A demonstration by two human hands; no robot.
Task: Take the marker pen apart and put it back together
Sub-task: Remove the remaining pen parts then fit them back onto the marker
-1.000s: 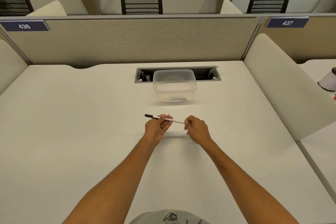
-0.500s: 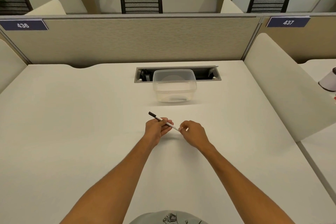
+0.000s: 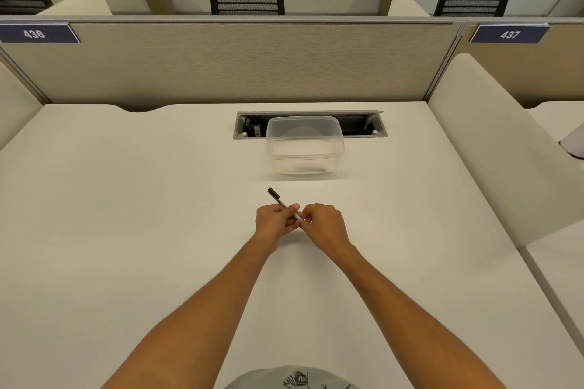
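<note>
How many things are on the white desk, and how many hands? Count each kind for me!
Thin white marker pen with a black cap: 1
Clear plastic box: 1
Hands, left hand and right hand, both gripping the pen: 2
Total: 4

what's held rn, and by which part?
The marker pen: left hand around the barrel's middle, right hand pinching its near end.
</note>
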